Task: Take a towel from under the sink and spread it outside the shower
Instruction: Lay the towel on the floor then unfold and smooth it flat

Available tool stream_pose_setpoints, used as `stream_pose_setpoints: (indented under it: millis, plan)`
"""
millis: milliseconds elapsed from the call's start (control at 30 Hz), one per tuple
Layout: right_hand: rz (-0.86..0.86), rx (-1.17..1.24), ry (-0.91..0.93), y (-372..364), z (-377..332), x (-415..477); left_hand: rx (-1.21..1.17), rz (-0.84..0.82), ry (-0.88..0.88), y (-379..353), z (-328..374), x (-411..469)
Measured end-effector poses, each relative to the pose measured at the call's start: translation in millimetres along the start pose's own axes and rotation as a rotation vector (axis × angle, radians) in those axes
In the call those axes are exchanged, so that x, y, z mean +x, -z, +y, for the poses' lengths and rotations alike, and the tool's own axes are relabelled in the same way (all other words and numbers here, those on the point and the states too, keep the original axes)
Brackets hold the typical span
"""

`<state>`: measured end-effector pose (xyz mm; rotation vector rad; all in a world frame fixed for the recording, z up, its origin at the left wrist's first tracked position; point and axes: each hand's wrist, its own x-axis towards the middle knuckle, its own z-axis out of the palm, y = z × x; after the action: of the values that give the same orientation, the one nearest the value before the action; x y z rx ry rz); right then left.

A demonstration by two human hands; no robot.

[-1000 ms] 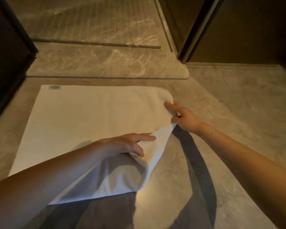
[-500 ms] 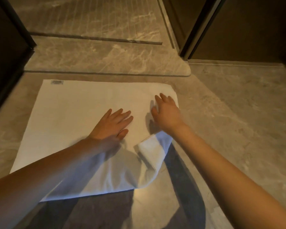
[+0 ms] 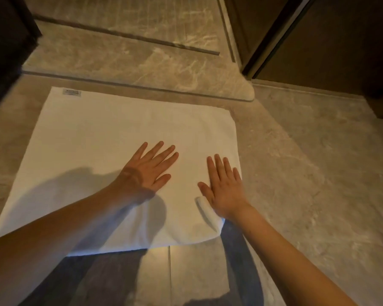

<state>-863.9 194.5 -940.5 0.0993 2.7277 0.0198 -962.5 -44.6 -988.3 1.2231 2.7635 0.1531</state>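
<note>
Fold flattened; hands [image 3: 149,173] press towel [image 3: 102,138].

One white towel [image 3: 102,138], one small label [image 3: 72,92] on it, and two hands: left hand [image 3: 148,171], right hand [image 3: 224,188].

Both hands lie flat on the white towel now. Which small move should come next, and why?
Probably slide the right hand toward the near right corner: the towel lies flat except a small fold beside that wrist.

bathroom | marble tile floor [image 3: 307,173] | raised shower threshold [image 3: 142,69]
</note>
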Motion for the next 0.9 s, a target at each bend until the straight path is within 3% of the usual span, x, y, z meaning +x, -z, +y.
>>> stream_pose_setpoints:
  millis: [200,267,433,500,600,767,900]
  plan:
    - [-0.006,0.035,-0.095,12.5,15.0,-9.0,0.012,-0.018,0.0,8.5,4.1,0.6]
    - [0.027,0.084,-0.143,24.4,-14.1,1.1,0.017,-0.03,0.01,9.8,4.5,1.8]
    - [0.294,0.365,-0.113,19.8,-111.3,15.1,0.047,-0.052,0.017,12.6,7.8,1.3]
    - [0.304,0.428,-0.145,0.8,-123.3,10.5,0.036,-0.037,-0.001,13.9,6.3,0.2]
    - [0.311,0.424,-0.156,-29.3,-95.4,-5.2,0.0,-0.01,0.007,14.7,6.1,-3.4]
    - [0.361,0.314,-0.33,-51.9,-20.0,-34.4,-0.006,-0.017,0.006,14.3,4.0,-3.0]
    - [0.347,0.3,-0.303,-50.4,-17.0,-32.4,-0.019,-0.003,-0.019,16.4,-16.2,-15.5]
